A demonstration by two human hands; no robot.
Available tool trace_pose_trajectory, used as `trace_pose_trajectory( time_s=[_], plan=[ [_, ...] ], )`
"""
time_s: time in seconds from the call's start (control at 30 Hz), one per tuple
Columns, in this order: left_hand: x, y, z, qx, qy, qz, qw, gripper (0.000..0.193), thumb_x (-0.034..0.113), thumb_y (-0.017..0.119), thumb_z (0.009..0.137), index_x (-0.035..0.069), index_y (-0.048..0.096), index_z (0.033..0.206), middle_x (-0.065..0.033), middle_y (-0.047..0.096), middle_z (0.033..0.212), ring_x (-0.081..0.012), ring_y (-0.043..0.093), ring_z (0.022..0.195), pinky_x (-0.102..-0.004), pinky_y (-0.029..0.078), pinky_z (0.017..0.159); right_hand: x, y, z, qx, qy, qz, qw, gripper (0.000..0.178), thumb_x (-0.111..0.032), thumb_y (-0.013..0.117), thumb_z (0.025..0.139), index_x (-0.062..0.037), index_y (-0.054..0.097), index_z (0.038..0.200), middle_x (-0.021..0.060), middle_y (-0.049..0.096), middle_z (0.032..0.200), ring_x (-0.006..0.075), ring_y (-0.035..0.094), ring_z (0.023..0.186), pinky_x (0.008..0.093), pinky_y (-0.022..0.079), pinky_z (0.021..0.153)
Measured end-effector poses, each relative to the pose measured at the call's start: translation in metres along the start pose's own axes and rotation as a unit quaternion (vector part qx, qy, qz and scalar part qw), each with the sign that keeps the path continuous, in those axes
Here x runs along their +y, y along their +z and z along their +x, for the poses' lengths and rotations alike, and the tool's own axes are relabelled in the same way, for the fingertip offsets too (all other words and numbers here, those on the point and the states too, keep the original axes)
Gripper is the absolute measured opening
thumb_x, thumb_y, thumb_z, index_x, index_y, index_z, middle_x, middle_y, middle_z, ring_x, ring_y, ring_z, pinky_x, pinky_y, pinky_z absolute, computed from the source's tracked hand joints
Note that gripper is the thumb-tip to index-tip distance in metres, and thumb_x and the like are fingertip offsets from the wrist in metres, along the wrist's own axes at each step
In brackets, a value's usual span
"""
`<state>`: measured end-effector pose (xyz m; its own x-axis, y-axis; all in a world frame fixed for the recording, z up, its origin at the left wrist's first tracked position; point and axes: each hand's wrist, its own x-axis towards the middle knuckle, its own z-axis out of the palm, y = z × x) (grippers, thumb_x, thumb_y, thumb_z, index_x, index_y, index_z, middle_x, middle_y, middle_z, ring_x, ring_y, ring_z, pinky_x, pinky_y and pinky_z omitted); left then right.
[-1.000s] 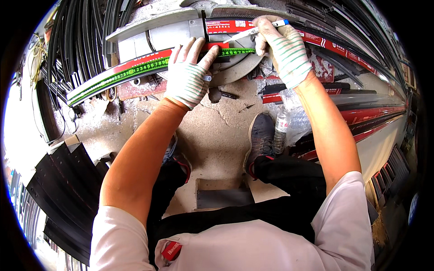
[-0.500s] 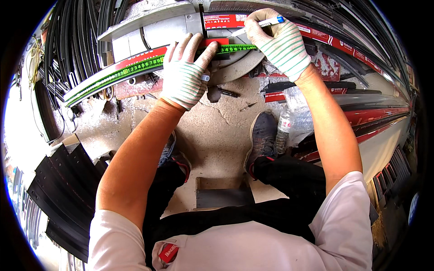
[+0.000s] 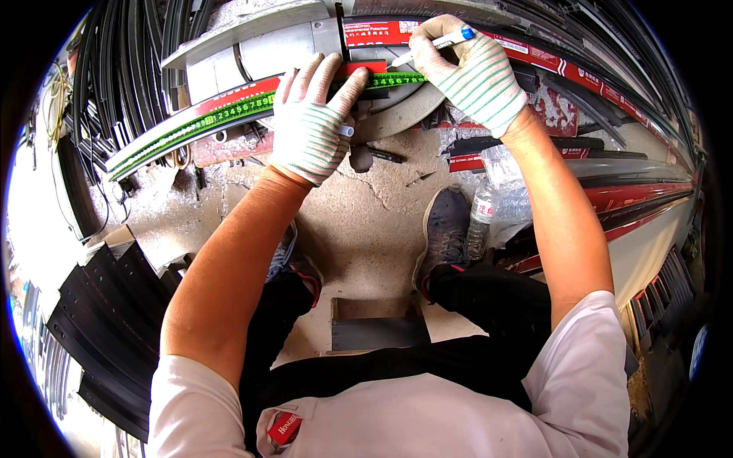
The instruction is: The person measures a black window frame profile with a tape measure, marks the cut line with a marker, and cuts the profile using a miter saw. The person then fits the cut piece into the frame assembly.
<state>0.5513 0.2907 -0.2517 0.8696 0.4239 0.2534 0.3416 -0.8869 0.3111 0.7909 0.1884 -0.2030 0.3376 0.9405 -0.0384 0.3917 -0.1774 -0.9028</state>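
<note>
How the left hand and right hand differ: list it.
The left hand lies spread over the green tape measure; the right hand curls around a white marker. The left hand appears lower in view, the right hand higher. Both wear white gloves with green stripes.

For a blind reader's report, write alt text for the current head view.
A gloved left hand lies over a green tape measure stretched along a red-faced strip, while the gloved right hand holds a white marker, its tip near the strip's right end. Long black profiles fill the upper left.
</note>
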Motion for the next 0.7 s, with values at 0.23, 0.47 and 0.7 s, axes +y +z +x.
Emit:
trace_pose_trajectory(
  time_s=[0.23,0.47,0.7],
  plan=[
    [-0.002,0.0023,-0.0037,-0.03,-0.012,-0.001,0.999,0.079,0.013,0.07,0.074,0.027,0.058,0.151,-0.0174,0.05,0.155,-0.0392,0.044,0.145,-0.0606,0.029,0.123,0.0027,0.0002,0.0,-0.018,0.016,0.004,1.0,0.015,-0.015,0.071,0.102,-0.0044,0.071,0.113,0.0004,0.072,0.094,0.0065,0.066,0.087,0.0267,0.058,0.081],
    [-0.0015,0.0028,-0.004,-0.022,-0.012,-0.005,1.0,0.078,0.014,0.07,0.074,0.027,0.058,0.15,-0.0172,0.05,0.155,-0.0391,0.044,0.145,-0.0606,0.029,0.123,0.0087,0.0018,0.0006,-0.027,0.006,0.02,0.999,0.014,-0.014,0.072,0.102,-0.004,0.071,0.112,0.0008,0.072,0.095,0.0061,0.066,0.088,0.0269,0.058,0.082],
    [-0.0009,0.002,-0.0036,-0.026,-0.013,0.007,1.0,0.077,0.014,0.07,0.075,0.028,0.059,0.15,-0.0174,0.05,0.155,-0.0389,0.045,0.146,-0.0604,0.029,0.123,0.0044,0.0025,-0.0003,-0.019,0.015,0.001,1.0,0.015,-0.015,0.071,0.103,-0.0035,0.071,0.113,0.0031,0.074,0.094,0.0078,0.069,0.086,0.0276,0.06,0.081]
  ],
)
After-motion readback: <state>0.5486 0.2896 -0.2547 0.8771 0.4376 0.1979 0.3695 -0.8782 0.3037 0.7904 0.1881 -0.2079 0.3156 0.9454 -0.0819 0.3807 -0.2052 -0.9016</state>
